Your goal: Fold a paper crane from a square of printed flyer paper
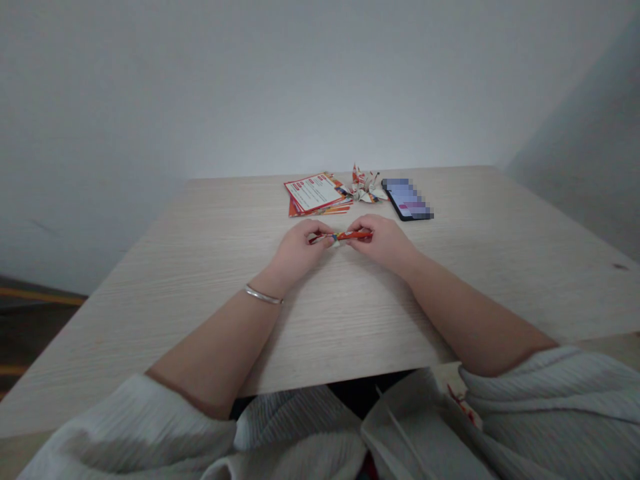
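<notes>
Between my two hands is a narrow piece of folded paper [342,236], printed red with several other colours. My left hand [300,248] pinches its left end between thumb and fingers. At the other end, my right hand [384,241] grips it the same way. Only the middle stretch and part of the ends show; fingers cover the rest. Just beyond my hands lies a fanned stack of printed paper sheets [316,193] with red edges. Beside that stack sits a cluster of folded paper shapes with pointed tips [366,185].
A phone [408,200] with a lit, blurred screen lies at the back right of the pale wooden table [200,267]. A plain wall [320,87] stands behind the table's far edge. Dark shelving or furniture with yellowish bars [35,313] shows at the left.
</notes>
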Demonstrator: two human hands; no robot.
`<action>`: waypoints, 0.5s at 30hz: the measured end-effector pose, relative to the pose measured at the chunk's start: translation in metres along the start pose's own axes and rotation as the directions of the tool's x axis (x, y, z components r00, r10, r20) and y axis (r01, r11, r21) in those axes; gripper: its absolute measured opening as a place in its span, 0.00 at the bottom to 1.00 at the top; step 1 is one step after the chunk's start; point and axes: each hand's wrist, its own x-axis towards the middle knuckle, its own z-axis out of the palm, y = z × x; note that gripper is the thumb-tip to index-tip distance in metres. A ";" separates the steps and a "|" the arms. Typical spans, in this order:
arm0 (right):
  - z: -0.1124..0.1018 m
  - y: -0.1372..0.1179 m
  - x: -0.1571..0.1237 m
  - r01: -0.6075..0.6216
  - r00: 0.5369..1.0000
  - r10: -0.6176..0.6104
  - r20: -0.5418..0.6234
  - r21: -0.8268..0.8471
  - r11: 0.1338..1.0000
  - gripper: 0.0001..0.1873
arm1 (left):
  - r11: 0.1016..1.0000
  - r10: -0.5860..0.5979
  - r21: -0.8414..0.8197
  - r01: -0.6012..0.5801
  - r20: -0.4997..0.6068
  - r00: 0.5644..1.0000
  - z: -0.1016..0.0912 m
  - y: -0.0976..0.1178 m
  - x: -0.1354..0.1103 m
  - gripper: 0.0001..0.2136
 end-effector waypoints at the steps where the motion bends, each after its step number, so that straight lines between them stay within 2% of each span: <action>1: 0.000 0.001 0.000 0.010 1.000 -0.009 -0.025 0.035 0.999 0.04 | 0.999 -0.009 -0.037 0.008 -0.016 1.000 0.000 0.000 0.001 0.06; 4: 0.001 0.003 0.001 0.028 0.997 -0.014 -0.072 0.204 0.979 0.09 | 0.988 -0.022 -0.154 0.016 -0.042 0.999 0.001 -0.003 0.004 0.07; 8: 0.011 0.005 0.000 -0.029 0.999 0.043 -0.024 0.428 0.904 0.15 | 0.962 -0.018 -0.271 0.005 -0.044 0.999 0.005 -0.007 0.004 0.08; 12: 0.018 0.003 0.000 -0.013 0.999 0.023 -0.022 0.379 0.925 0.14 | 0.953 0.011 -0.303 -0.019 -0.030 0.999 0.009 -0.008 0.002 0.07; 15: 0.017 0.002 0.000 0.038 0.997 -0.016 -0.080 0.277 0.960 0.11 | 0.949 0.035 -0.312 -0.042 -0.027 0.999 0.010 -0.009 0.002 0.07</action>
